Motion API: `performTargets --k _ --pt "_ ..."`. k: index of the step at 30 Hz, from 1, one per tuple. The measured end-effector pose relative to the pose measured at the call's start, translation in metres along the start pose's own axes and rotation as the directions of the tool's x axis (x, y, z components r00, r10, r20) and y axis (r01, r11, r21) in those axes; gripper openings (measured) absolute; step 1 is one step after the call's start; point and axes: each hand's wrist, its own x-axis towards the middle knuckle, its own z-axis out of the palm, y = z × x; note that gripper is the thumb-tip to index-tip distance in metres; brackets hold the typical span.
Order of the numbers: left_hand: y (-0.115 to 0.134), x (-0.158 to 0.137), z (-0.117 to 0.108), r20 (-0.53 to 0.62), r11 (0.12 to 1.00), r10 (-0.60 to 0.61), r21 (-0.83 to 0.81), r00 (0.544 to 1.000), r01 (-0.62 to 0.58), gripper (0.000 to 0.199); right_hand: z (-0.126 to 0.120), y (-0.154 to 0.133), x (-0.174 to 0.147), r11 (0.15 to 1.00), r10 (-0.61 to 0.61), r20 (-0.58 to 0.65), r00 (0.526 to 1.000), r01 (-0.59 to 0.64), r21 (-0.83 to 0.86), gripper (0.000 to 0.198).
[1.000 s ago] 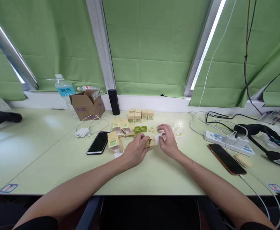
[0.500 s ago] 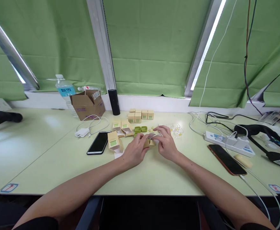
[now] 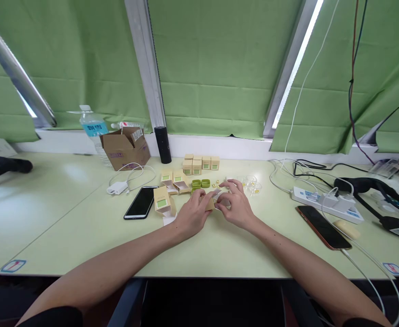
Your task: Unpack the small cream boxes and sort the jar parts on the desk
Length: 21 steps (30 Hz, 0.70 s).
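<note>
Basically, L hand (image 3: pixel 193 214) has the small carton (image 3: pixel 210 205) pinched btwn thumb and fingers, mid-desk, right in front of the person; can't tell if it's resting on the desk (image 3: pixel 247 259) or just off it. R hand (image 3: pixel 237 208) is at the carton's R end, fingertips by the white flap (image 3: pixel 217 194); can't tell if they're gripping it or only touching, as fingers cover most of it. For handling: prob best to hold firm but light w/ L, since thin card likely buckles if squeezed; R fingers should work the flap gently along its crease, no tearing. Carton's inside is mostly hidden, so feel prob counts more than sight.

Around: green cups (image 3: pixel 205 183) sit just behind L knuckles, easy to bump. Tiny yellow pieces (image 3: pixel 216 183) lie right by R index tip, w/ clear cups (image 3: pixel 251 182) a bit further R; a careless R sweep could scatter both. Opened carton (image 3: pixel 161 200) is near L hand, 2 more behind it, then closed boxes (image 3: pixel 197 165) at back. Black phone (image 3: pixel 141 203) lies further L; power strip (image 3: pixel 327 204) well off to R, not in the way.
</note>
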Motion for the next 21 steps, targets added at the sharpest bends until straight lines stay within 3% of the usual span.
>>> performTargets --k 7,15,21 --pt "-0.002 -0.002 0.001 0.023 0.991 0.052 0.125 0.998 -0.055 0.059 0.005 0.003 0.002 0.981 0.187 0.079 0.979 -0.19 0.036 0.008" --pt "-0.001 -0.003 0.003 0.027 0.979 0.111 0.167 0.993 -0.114 0.055 0.021 0.014 -0.001 0.97 0.166 0.075 0.983 -0.176 0.169 0.014" --pt "0.002 0.002 -0.006 0.036 0.985 0.017 0.172 0.999 -0.023 0.056 0.015 0.017 0.005 0.873 0.262 0.019 0.965 -0.245 0.422 0.012"
